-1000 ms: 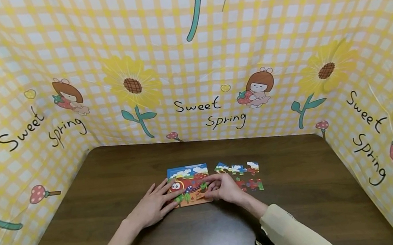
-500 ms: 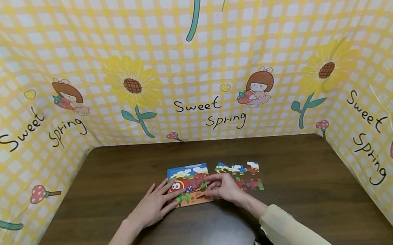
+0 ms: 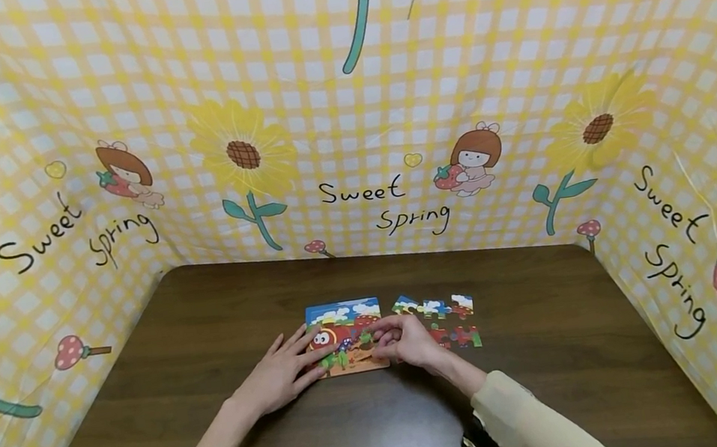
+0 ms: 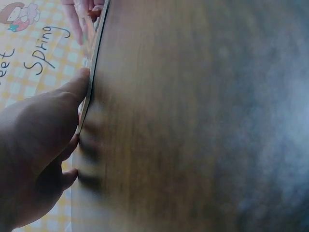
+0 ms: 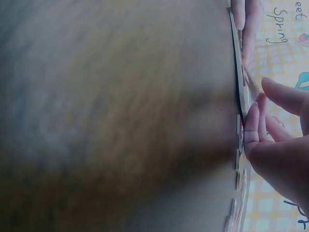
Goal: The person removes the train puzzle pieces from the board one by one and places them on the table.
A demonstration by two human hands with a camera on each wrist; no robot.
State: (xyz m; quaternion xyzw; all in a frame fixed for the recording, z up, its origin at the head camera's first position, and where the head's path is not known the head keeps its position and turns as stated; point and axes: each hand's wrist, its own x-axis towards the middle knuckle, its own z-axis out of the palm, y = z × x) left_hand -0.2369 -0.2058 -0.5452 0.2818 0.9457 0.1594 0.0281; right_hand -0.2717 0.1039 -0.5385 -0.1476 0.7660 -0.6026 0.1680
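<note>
This looks like a small tabletop booth, though the kind of room around it can't be told: checked yellow-and-white cloth point(image 3: 345, 119) (cheerfully printed with sunflowers point(image 3: 244, 155), strawberries point(image 3: 446, 177) and "Sweet Spring" lettering point(image 3: 362, 191)) walls in a dark wood-grain table point(image 3: 332, 438) on three visible sides.

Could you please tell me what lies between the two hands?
In the head view, the jigsaw puzzle lies between the left hand and the right hand, the former partly over it.
</note>
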